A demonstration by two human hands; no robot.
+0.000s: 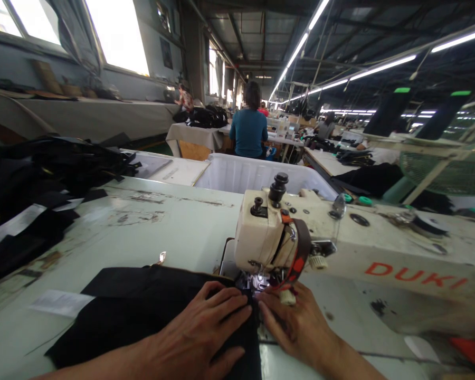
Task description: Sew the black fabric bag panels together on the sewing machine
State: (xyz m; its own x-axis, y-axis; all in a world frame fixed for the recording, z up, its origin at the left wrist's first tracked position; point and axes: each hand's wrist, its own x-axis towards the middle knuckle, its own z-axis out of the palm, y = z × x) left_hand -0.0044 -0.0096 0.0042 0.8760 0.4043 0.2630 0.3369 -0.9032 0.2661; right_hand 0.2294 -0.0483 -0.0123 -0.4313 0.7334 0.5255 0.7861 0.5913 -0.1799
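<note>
Resting on one big, flat piece of black cloth (138, 311) is the left grip (216, 316), a bare hand with its fingers loose and its palm down. It is not closed around anything. The right grip (301, 322), the other bare hand, is at the cloth's right edge, with its fingers bent. I cannot tell if it pinches the cloth or only touches it.

Just ahead of both grips is one cream metal sewing machine (340, 253) with red letters on its arm. It has one dark strap with red-orange marks (302, 250) hanging at its front. The cloth goes up to the lit part under it.

Left of the left grip, one thin white strip (61, 303) sticks out by the cloth. One small shiny metal bit (162, 257) is at the cloth's far edge. All this is on one pale green, worn desk (190, 211).

Farther left is one heap of black cloth pieces (63, 163). Past the machine, well ahead of the grips, are one big white plastic bin (253, 171) and one person in a blue-green top (248, 132).
</note>
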